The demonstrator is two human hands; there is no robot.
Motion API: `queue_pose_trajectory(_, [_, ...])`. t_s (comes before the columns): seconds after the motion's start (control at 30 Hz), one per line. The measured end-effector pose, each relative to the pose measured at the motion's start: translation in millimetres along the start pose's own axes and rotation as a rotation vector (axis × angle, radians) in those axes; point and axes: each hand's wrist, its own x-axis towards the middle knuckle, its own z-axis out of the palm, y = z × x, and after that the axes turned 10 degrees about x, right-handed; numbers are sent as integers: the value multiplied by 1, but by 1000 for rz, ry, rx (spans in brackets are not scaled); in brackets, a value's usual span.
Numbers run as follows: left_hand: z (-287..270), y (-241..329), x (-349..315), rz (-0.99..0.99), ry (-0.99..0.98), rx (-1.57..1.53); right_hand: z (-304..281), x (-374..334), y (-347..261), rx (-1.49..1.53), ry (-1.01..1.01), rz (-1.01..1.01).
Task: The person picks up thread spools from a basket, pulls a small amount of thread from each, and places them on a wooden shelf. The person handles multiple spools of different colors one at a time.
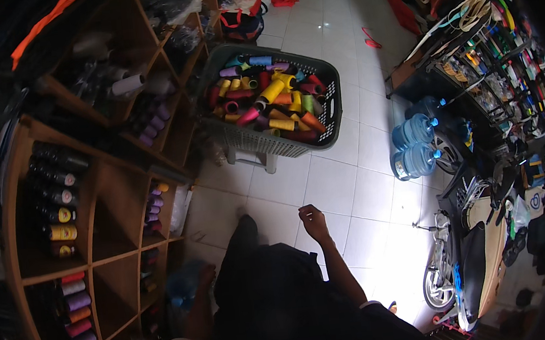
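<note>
My right hand (314,221) hangs over the tiled floor, its fingers curled in. A tiny pale spot shows at its fingertips, and whether it is a held thing I cannot make out. Low on the left, my left hand (207,278) is dark and blurred, near a bluish clear jug (184,285) beside the shelf; its fingers cannot be read. Ahead stands a dark grey plastic basket (270,145), raised on a light grey stand (253,159). Heaped inside it are thread spools (273,92) in yellow, red, pink, orange, blue and green. Neither hand touches the basket.
A wooden cubby shelf (94,221) lines my left, with dark cones (57,177) and coloured spools (77,300) in it. To the right are blue water jugs (414,161), a bicycle (437,272) and a crowded rack (473,75). Bags (243,24) lie beyond the basket.
</note>
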Motion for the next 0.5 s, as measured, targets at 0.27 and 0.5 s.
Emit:
queue_pose_trajectory(0.27, [-17, 75, 74, 101, 62, -58, 1, 85, -37, 54, 223, -43])
queue_pose_trajectory(0.5, [-66, 289, 85, 20, 97, -80, 21, 184, -95, 66, 245, -197])
